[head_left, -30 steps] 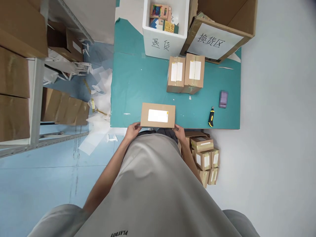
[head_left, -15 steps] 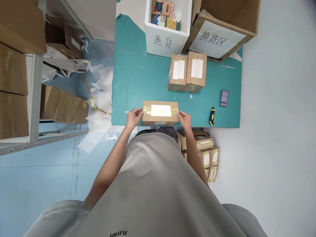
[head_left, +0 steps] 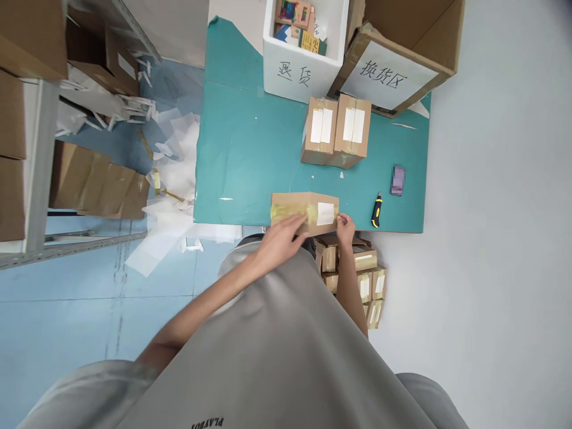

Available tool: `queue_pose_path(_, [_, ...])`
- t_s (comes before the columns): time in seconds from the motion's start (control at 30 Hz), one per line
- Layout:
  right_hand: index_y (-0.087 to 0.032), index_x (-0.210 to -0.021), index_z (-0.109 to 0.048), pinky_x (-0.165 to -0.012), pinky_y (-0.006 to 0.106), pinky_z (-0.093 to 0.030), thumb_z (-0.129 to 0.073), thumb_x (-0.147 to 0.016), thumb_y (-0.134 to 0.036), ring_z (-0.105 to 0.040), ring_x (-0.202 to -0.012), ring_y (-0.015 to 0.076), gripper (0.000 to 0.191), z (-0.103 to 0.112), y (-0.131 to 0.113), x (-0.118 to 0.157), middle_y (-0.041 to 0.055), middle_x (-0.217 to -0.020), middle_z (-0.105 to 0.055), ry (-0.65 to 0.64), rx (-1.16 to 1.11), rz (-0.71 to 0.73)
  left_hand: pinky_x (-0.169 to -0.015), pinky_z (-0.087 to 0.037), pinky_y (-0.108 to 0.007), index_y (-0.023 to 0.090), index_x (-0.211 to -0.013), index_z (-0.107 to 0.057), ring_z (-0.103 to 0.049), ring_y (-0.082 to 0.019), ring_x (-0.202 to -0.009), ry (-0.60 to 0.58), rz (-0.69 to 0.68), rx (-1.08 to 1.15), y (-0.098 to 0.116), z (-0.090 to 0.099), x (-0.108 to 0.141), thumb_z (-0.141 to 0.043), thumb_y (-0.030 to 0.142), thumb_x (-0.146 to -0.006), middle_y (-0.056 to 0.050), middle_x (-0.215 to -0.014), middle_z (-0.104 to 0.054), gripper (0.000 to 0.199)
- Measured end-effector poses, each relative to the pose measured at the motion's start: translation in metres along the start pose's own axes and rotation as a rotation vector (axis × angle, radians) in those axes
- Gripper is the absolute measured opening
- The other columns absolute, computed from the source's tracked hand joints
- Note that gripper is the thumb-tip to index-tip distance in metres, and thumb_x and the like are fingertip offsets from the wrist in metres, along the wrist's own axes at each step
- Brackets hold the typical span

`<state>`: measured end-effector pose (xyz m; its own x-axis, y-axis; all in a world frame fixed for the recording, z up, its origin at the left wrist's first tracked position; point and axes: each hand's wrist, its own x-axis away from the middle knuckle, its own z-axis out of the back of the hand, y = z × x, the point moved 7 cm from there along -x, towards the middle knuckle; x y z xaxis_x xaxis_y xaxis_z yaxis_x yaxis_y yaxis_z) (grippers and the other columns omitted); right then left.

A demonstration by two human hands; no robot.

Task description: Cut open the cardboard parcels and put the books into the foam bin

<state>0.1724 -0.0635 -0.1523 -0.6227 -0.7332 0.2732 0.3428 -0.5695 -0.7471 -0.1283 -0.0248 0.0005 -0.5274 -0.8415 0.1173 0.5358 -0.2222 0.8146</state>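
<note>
A brown taped box point(head_left: 322, 229) with a white label sits turned at the front edge of the green table point(head_left: 241, 149). My left hand point(head_left: 284, 237) lies with its fingers spread over the yellowish tape on the box's left part. At the box's right end, my right hand point(head_left: 345, 229) has its fingers pinched together at the corner; whether they grip the box or loose tape is too small to tell. Behind stand two labelled boxes side by side, a left one point(head_left: 319, 131) and a right one point(head_left: 353, 132).
A yellow-black cutter point(head_left: 377, 211) and a blurred phone-like item point(head_left: 397, 180) lie at the right. A white bin point(head_left: 304, 77) and an open carton point(head_left: 384, 77) stand at the back. Shelving point(head_left: 40, 167) is at the left; several boxes point(head_left: 364, 286) sit below the table.
The box has turned and shifted right, showing another side. My left hand has moved from its left end onto its surface; my right hand has moved slightly right and nearer to me.
</note>
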Motion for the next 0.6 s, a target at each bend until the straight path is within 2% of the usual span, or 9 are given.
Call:
queue_pose_path(0.07, [-0.013, -0.116, -0.074, -0.111, 0.055, -0.051, -0.053, -0.090, -0.049, -0.070, -0.120, 0.0353, 0.049, 0.004, 0.004, -0.003, 0.0242, -0.127, -0.076, -0.006, 0.020, -0.003, -0.126, -0.045, -0.042, 0.016, -0.159, -0.052, -0.053, -0.028, -0.152, -0.116, -0.117, -0.094, 0.025, -0.019, -0.001, -0.055, 0.029, -0.106, -0.013, -0.166, -0.051, 0.055])
queue_pose_path(0.17, [-0.014, -0.118, -0.076, -0.117, 0.055, -0.047, -0.050, -0.091, -0.050, -0.066, -0.130, 0.0362, 0.052, 0.006, 0.006, -0.004, 0.0234, -0.136, -0.074, -0.027, 0.041, -0.001, -0.119, -0.051, -0.042, 0.017, -0.163, -0.047, -0.057, -0.029, -0.148, -0.213, -0.197, -0.217, 0.040, -0.037, -0.003, -0.053, 0.024, -0.106, -0.014, -0.171, -0.043, 0.058])
queue_pose_path(0.23, [-0.014, -0.119, -0.077, -0.118, 0.055, -0.046, -0.051, -0.092, -0.053, -0.066, -0.132, 0.0364, 0.054, 0.005, 0.006, -0.004, 0.0228, -0.137, -0.074, -0.039, 0.045, -0.005, -0.113, -0.054, -0.042, 0.015, -0.163, -0.045, -0.062, -0.031, -0.143, -0.215, -0.197, -0.282, 0.041, -0.039, -0.004, -0.052, 0.024, -0.106, -0.017, -0.171, -0.042, 0.058])
queue_pose_path(0.3, [-0.013, -0.119, -0.076, -0.118, 0.055, -0.048, -0.054, -0.091, -0.056, -0.067, -0.130, 0.0367, 0.056, 0.005, 0.005, -0.002, 0.0239, -0.135, -0.074, -0.050, 0.039, -0.010, -0.107, -0.057, -0.041, 0.012, -0.162, -0.045, -0.067, -0.032, -0.136, -0.179, -0.151, -0.330, 0.037, -0.032, -0.005, -0.050, 0.027, -0.107, -0.019, -0.169, -0.046, 0.057])
queue_pose_path(0.37, [-0.012, -0.120, -0.074, -0.114, 0.053, -0.052, -0.058, -0.090, -0.058, -0.070, -0.126, 0.0361, 0.057, 0.002, 0.000, 0.002, 0.0246, -0.132, -0.075, -0.080, 0.011, -0.003, -0.101, -0.059, -0.040, 0.010, -0.161, -0.045, -0.070, -0.033, -0.130, -0.118, -0.062, -0.359, 0.023, -0.020, -0.004, -0.048, 0.030, -0.109, -0.021, -0.165, -0.051, 0.056])
queue_pose_path(0.43, [-0.012, -0.122, -0.071, -0.109, 0.052, -0.056, -0.062, -0.089, -0.061, -0.073, -0.121, 0.0350, 0.059, -0.005, -0.007, 0.010, 0.0245, -0.129, -0.076, -0.128, -0.030, 0.017, -0.098, -0.060, -0.040, 0.011, -0.161, -0.046, -0.071, -0.034, -0.127, -0.031, 0.048, -0.355, -0.001, -0.003, -0.002, -0.047, 0.033, -0.110, -0.021, -0.160, -0.056, 0.056])
queue_pose_path(0.6, [-0.015, -0.133, -0.064, -0.105, 0.050, -0.059, -0.062, -0.093, -0.063, -0.073, -0.119, 0.0339, 0.063, -0.035, -0.042, 0.042, 0.0228, -0.133, -0.073, -0.230, -0.006, 0.085, -0.101, -0.060, -0.041, 0.018, -0.154, -0.055, -0.076, -0.031, -0.115, 0.267, 0.279, -0.091, -0.097, 0.032, 0.007, -0.058, 0.036, -0.106, -0.014, -0.138, -0.075, 0.052])
